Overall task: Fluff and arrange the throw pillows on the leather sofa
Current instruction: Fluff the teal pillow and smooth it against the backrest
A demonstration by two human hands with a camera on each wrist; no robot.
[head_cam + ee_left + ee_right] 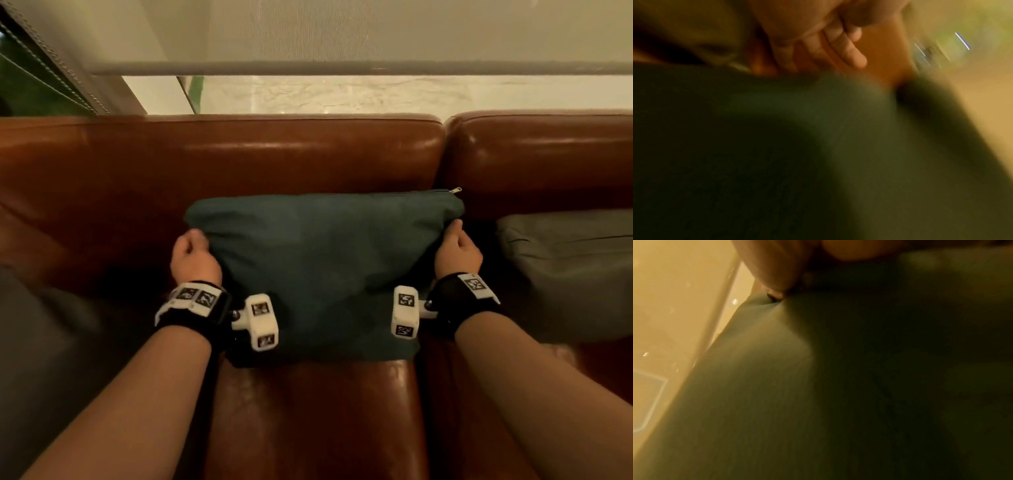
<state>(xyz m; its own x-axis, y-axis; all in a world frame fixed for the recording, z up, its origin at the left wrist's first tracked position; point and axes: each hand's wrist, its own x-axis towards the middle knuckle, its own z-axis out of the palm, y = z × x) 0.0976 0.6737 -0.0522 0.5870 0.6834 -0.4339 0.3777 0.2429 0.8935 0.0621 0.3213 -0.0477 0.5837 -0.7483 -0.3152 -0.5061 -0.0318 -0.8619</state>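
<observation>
A dark teal throw pillow (pixel 322 260) leans against the backrest of the brown leather sofa (pixel 239 154), its zipper at the top right corner. My left hand (pixel 193 253) grips the pillow's left edge with curled fingers. My right hand (pixel 457 248) grips its right edge, thumb on top. In the left wrist view the pillow (pixel 777 146) fills the lower frame, blurred, with my fingers (pixel 849 48) above it. The right wrist view shows the pillow fabric (pixel 818 386) dented where my thumb (pixel 774 280) presses in.
A grey-green pillow (pixel 568 270) lies on the seat to the right, against the second back cushion (pixel 541 150). A dark grey cushion or fabric (pixel 51 342) sits at the lower left. Behind the sofa are a roller blind (pixel 342 31) and a window.
</observation>
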